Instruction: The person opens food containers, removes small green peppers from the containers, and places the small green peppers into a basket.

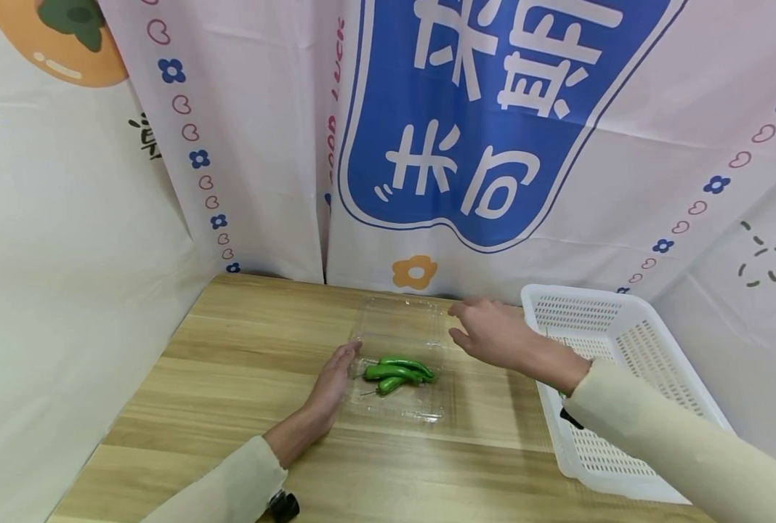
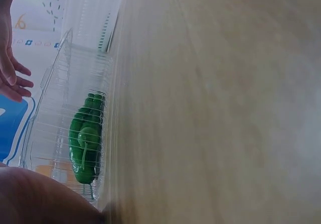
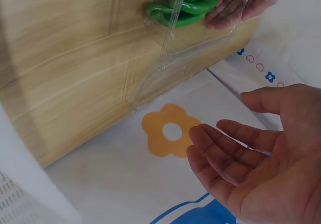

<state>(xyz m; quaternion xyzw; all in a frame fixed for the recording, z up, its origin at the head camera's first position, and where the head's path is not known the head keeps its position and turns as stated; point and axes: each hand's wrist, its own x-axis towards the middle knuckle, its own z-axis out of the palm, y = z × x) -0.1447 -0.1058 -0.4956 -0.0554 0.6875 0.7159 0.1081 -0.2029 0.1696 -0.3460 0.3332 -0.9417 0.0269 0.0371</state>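
A clear plastic clamshell box (image 1: 394, 414) lies on the wooden table with its lid (image 1: 397, 319) folded back toward the wall. Several green chili peppers (image 1: 394, 372) rest in the near half, and they show through the ribbed side in the left wrist view. My left hand (image 1: 328, 388) lies along the box's left side with fingers extended, touching its edge. Above the table, to the right of the lid, hovers my right hand (image 1: 492, 334). Its fingers are loosely bent and hold nothing, as the right wrist view shows.
A white perforated plastic basket (image 1: 591, 292) stands on the right, partly covered by my right forearm; a bit of green shows inside it. Printed cloth (image 1: 264, 145) hangs behind the table and along both sides.
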